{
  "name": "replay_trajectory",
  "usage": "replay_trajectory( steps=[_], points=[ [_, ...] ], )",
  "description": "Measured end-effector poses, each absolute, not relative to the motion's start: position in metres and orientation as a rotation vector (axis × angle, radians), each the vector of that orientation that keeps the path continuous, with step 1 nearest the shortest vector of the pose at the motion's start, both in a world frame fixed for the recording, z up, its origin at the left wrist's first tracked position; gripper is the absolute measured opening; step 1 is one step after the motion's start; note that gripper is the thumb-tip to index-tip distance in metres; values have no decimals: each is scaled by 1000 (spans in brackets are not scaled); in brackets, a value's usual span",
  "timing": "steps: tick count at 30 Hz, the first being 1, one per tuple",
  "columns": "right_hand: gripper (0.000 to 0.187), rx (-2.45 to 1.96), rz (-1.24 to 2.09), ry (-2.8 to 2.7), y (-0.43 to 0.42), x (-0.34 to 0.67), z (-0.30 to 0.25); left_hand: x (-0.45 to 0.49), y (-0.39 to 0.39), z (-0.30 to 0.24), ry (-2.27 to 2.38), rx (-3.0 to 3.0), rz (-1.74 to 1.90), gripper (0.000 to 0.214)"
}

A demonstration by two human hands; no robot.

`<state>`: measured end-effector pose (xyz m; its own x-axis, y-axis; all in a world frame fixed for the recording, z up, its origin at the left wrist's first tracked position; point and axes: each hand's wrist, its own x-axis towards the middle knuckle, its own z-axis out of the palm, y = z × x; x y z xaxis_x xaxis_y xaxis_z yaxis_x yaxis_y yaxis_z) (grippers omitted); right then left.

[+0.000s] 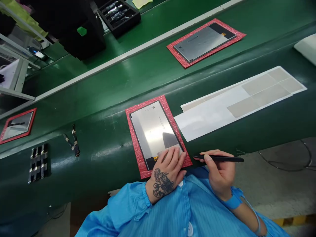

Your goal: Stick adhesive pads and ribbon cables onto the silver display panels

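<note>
In front of me a silver-backed display panel [151, 126] lies on a red bubble-wrap sheet [134, 138]. A small orange connector [155, 158] shows at its near dark edge. My left hand [166, 172] rests on the panel's near right corner, fingers stretched out flat, covering part of that edge. To its right, my right hand [222, 171] pinches black tweezers [227, 158], whose tips point left toward the sheet's near right corner. White sheets with grey adhesive pieces [258, 98] lie just right of the panel.
Another panel [202, 41] on red bubble wrap lies farther back, and one more [19, 123] at far left. Black flex cables [74, 141] and a bundle of dark strips [38, 163] lie on the left. A black tray [119, 14] stands beyond the pale rail [138, 51].
</note>
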<state>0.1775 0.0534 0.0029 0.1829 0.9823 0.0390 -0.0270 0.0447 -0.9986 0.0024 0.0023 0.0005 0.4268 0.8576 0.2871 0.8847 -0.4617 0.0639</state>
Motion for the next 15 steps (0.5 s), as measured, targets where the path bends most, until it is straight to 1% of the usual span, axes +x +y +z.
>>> replay_trajectory(
  steps=[3, 5, 8, 11, 13, 15],
  points=[
    [16, -1136, 1077, -1051, 55, 167, 9, 7, 3, -4, -1557, -2539, -349, 57],
    [14, -1083, 1227, -1018, 58, 154, 14, 8, 1, -9, -1548, -2541, -386, 58],
    [23, -1037, 1534, -996, 65, 134, 15, 3, -6, -14, -1512, -2579, -594, 54],
    [31, -1070, 1643, -960, 70, 123, 9, -13, -16, -12, -1548, -2609, -655, 52],
    [32, -1121, 1629, -926, 71, 122, 4, -26, -22, -11, -1708, -2542, -576, 57],
    [34, -1159, 1615, -918, 71, 124, 1, -37, -27, -14, -1864, -2467, -520, 69]
  ],
)
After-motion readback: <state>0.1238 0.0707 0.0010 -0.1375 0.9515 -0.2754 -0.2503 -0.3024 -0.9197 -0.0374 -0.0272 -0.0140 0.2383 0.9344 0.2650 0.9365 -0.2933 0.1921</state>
